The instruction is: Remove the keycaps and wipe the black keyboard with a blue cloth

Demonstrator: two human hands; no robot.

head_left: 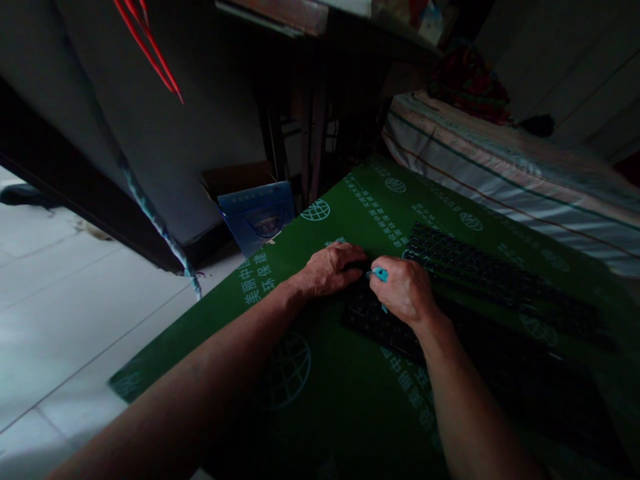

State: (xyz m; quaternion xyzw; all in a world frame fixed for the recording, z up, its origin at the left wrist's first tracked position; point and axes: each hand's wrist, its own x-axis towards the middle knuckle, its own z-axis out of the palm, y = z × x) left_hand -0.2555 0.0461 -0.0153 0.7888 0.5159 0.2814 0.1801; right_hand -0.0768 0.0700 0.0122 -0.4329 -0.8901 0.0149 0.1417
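Note:
A black keyboard (385, 330) lies at a slant on a green board (325, 360) with white printing. My left hand (333, 267) is at its far left end, fingers and thumb closed around a dark part there, apparently the keyboard's edge. Close beside it, my right hand (403, 287) is closed around a slim tool with a teal handle (381, 273). The tool's tip points toward the left hand and the keyboard's end; shadow hides its exact kind and contact. Behind the right hand lies a separate dark panel of keys (500, 277), also on the board.
A blue box (263, 217) stands on the floor past the board's far left edge. Beyond is a dark table (310, 17), with a bed (510, 167) at the right. A wrapped cord (145, 200) and red strings (155, 57) hang at the left above pale tiles (65, 287).

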